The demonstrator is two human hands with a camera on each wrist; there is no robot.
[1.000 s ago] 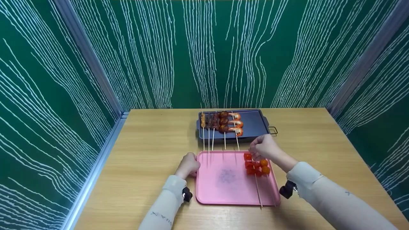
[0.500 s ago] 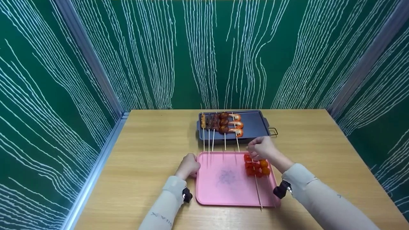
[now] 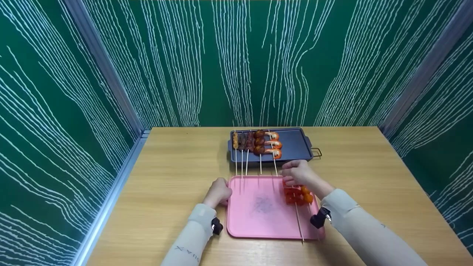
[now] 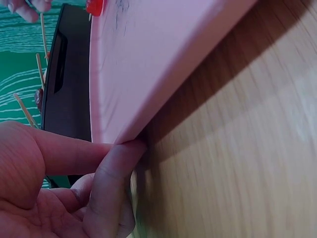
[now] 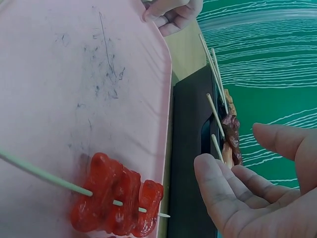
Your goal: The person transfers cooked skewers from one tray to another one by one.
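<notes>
My left hand (image 3: 218,192) pinches the left edge of a pink tray (image 3: 251,221) between thumb and finger, as the left wrist view shows close up. Over the tray's far right corner hovers my right hand (image 3: 302,175), thumb and fingers apart with nothing between them. Below it on the tray lies a skewer of red glossy pieces (image 5: 101,193), its bare stick pointing to the near edge. Beside that, along the tray's right side, is a skewer of orange balls (image 3: 307,198), partly covered by the right hand and wrist in the head view.
Behind the tray stands a dark grill pan (image 3: 293,142) with a wire handle (image 3: 316,152) on its right. Several skewers lie on its left half, among them brown balls (image 3: 259,141) and shrimp (image 3: 275,144), sticks overhanging the front. Green patterned panels (image 3: 177,74) surround the wooden table (image 3: 166,184).
My right hand has shifted a little left and nearer over the tray, and its fingers have spread from a closed pinch. The left hand and tray stay in place.
</notes>
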